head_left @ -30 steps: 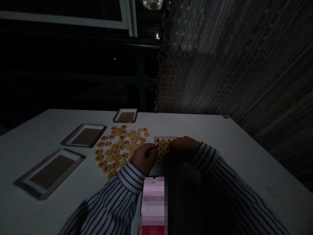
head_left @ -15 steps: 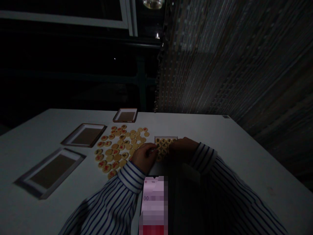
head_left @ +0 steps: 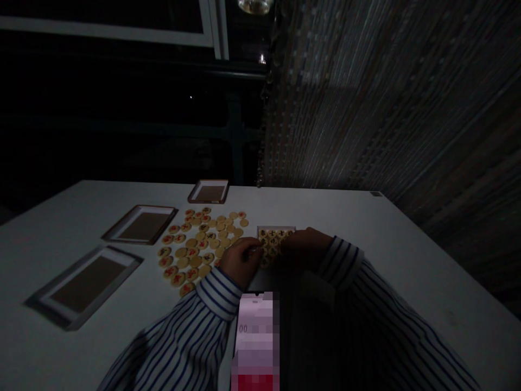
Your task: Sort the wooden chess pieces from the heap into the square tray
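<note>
A small tray-like box (head_left: 277,227) lies in front of me, with round xiangqi pieces (head_left: 273,241) set in rows, their black characters facing up. At its left edge is my left hand (head_left: 241,262), fingers curled and thumb near the index finger; whatever they pinch is hidden. Over the right part of the box lies my right hand (head_left: 306,243), its fingers dark and mostly out of sight. Left of my left hand spreads a loose group of wooden xiangqi pieces (head_left: 195,262), some showing red or black characters, others blank side up.
Three shallow box parts stand on the white table (head_left: 407,282): a near-left one (head_left: 87,282), a middle one (head_left: 146,225) and a far one (head_left: 209,191). A lit phone (head_left: 255,336) lies below my hands. A bead curtain (head_left: 325,119) hangs beyond the table.
Almost nothing differs. My hands stay at the box, with only a slight shift of the left fingers and right wrist.
</note>
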`<control>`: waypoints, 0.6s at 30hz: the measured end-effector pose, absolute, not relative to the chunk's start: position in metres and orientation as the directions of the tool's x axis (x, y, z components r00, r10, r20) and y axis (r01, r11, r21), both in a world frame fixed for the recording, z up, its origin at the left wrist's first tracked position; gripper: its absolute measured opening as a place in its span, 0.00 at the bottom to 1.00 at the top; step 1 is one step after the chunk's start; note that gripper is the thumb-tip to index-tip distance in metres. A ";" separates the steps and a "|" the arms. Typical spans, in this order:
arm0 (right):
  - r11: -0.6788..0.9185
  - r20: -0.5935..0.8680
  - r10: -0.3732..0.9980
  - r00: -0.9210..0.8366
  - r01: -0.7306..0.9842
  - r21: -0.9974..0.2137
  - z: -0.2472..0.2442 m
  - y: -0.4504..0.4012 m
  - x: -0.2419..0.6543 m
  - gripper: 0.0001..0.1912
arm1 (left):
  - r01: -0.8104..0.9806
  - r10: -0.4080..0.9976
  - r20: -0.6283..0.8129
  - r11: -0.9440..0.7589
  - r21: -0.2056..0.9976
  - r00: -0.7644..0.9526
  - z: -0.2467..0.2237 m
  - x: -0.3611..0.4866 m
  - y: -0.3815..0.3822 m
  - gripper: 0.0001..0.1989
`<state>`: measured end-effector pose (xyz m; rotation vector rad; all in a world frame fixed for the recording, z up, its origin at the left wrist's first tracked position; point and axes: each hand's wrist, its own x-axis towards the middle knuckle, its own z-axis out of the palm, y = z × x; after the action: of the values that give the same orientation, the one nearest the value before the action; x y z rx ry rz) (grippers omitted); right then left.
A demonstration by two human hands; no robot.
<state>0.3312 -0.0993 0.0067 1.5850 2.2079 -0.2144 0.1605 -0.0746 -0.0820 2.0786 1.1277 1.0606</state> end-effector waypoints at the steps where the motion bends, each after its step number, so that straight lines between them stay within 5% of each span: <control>1: 0.353 -0.400 0.871 -0.284 0.929 0.109 0.006 -0.099 0.332 0.19 | 0.433 0.862 0.374 -0.498 0.751 0.342 -0.082 0.160 -0.075 0.08; 18: 0.381 -0.384 0.866 -0.322 0.920 0.088 0.006 -0.102 0.326 0.20 | 0.446 0.864 0.366 -0.494 0.746 0.346 -0.079 0.160 -0.076 0.08</control>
<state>0.3265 -0.1022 0.0055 1.5520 2.2794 -0.2055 0.1603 -0.0765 -0.0785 2.0840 1.1388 1.0358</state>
